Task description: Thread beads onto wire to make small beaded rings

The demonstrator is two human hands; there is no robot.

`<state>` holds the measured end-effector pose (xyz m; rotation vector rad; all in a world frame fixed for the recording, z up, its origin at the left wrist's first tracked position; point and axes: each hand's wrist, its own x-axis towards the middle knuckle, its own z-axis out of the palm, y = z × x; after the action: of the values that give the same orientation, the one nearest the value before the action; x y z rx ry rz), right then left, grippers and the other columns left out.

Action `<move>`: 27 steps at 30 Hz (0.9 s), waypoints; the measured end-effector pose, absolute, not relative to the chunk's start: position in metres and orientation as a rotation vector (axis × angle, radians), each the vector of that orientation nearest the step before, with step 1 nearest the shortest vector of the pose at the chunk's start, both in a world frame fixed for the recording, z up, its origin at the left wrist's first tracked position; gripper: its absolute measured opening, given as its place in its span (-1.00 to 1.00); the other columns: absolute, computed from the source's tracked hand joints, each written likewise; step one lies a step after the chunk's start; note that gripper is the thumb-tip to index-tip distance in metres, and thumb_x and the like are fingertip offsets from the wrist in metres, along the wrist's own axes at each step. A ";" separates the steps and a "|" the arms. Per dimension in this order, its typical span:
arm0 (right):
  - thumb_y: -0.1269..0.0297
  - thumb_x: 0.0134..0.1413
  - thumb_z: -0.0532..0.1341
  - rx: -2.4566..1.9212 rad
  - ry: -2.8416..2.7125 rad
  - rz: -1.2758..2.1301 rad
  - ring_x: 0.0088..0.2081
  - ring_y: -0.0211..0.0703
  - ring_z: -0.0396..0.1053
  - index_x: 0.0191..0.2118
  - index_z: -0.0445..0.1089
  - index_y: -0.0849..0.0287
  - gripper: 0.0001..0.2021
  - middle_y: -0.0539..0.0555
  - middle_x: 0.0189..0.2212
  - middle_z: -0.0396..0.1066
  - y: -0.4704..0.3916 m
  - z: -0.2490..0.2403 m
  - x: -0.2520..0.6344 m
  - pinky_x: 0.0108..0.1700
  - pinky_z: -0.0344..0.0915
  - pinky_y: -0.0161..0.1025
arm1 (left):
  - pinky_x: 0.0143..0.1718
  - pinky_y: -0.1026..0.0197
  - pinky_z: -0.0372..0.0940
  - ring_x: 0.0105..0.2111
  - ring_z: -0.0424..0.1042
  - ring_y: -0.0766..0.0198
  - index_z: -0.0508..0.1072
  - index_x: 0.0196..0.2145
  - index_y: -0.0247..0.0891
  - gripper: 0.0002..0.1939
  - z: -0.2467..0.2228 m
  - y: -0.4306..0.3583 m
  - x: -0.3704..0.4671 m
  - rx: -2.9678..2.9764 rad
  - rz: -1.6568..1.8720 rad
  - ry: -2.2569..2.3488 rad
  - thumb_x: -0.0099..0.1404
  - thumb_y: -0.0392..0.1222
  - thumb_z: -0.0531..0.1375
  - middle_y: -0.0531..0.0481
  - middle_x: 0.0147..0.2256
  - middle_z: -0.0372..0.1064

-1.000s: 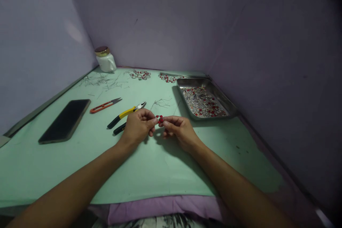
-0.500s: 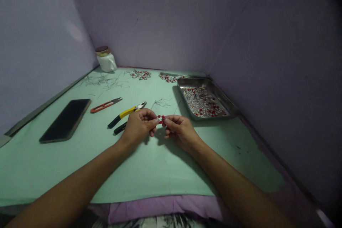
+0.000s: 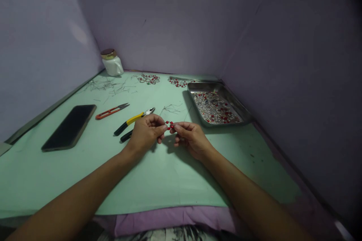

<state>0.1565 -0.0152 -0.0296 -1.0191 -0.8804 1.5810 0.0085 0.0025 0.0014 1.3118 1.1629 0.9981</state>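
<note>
A small loop of red beads [image 3: 171, 123] is held between my two hands, above the green tabletop [image 3: 166, 180]. My left hand [image 3: 149, 130] pinches its left side between thumb and forefinger. On the right side, my right hand [image 3: 190, 135] grips it the same way, with the other fingers curled below. Whatever the beads are strung on is too thin to make out. Behind my left hand lie yellow-and-black pliers [image 3: 135, 119], their lower handle partly hidden by the hand. Thin wire pieces [image 3: 171, 109] rest just beyond the fingers.
A metal tray [image 3: 198, 115] of white and red beads stands at the right. Left are orange thread snips [image 3: 109, 113] and a dark phone [image 3: 70, 126]. Toward the back are loose wires [image 3: 104, 84], beaded pieces [image 3: 149, 79], more beaded pieces [image 3: 181, 82] and a lidded white jar [image 3: 113, 66].
My left hand has shifted very slightly left, and the red beads between the fingers have turned a little. Both hands keep their pinch. Nothing else on the table has moved.
</note>
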 end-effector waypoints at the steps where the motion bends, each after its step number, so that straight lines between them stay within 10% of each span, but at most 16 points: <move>1: 0.19 -0.25 0.36 -1.044 -0.890 1.562 -0.63 -0.40 0.23 -0.43 0.45 0.23 -0.77 0.03 -0.49 0.40 -0.015 -0.030 0.156 -0.58 0.30 -0.35 | -0.74 0.36 0.14 -0.75 0.21 0.42 0.31 -0.55 -0.28 -0.89 0.001 0.002 0.009 1.341 1.001 1.181 -0.01 -0.31 0.22 0.14 -0.74 0.25; 27: 0.21 -0.25 0.37 -0.943 -0.826 1.456 -0.67 -0.41 0.22 -0.47 0.47 0.23 -0.80 -0.01 -0.58 0.39 -0.014 -0.036 0.149 -0.61 0.31 -0.39 | -0.67 0.42 0.24 -0.66 0.31 0.42 0.31 -0.44 -0.35 -0.87 -0.014 0.006 0.010 0.888 0.998 0.901 0.02 -0.45 0.19 0.05 -0.64 0.34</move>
<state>0.1486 -0.0136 -0.0362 -0.9434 -0.8261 1.4556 0.0102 0.0065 -0.0140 0.8876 0.9007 0.9975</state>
